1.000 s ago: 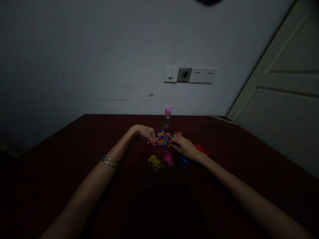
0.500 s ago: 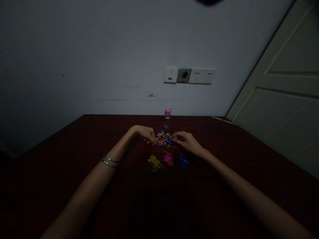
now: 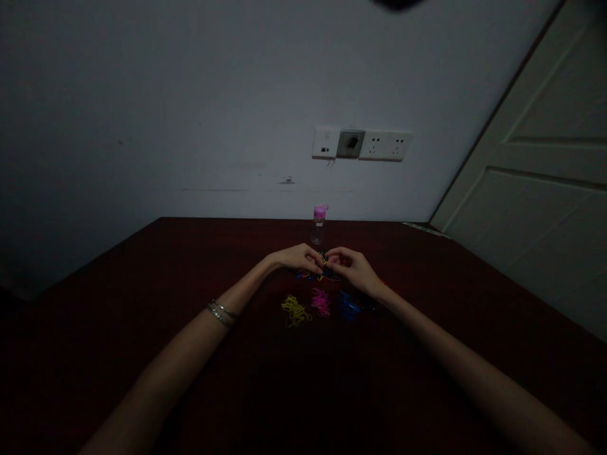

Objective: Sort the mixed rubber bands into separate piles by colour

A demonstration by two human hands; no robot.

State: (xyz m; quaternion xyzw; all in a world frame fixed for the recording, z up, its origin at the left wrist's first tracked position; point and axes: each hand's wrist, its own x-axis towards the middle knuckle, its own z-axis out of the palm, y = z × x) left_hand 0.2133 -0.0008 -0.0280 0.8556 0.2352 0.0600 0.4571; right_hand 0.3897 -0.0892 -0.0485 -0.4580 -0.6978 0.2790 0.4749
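Observation:
A mixed pile of small coloured rubber bands (image 3: 308, 276) lies on the dark red table, mostly covered by my hands. Over its left and middle part, my left hand (image 3: 301, 258) is closed with fingers curled down. My right hand (image 3: 351, 268) comes in from the right, thumb and fingertips drawn together at the pile. The two sets of fingertips almost meet, and whatever they pinch is too small and dark to make out. Nearer to me lie a yellow heap of bands (image 3: 294, 311), a pink heap (image 3: 321, 303) and a blue heap (image 3: 349, 306).
Behind the pile stands a clear bottle (image 3: 317, 234) with a pink cap. The table (image 3: 213, 240) meets a pale wall (image 3: 190, 114) with sockets (image 3: 385, 145). A white panelled door (image 3: 535, 189) is on the right. Dark items partly show by my right wrist.
My left hand has moved right, from the pile's left edge to over it, close to my right fingertips. My right hand has shifted only slightly. The sorted heaps and bottle stay put.

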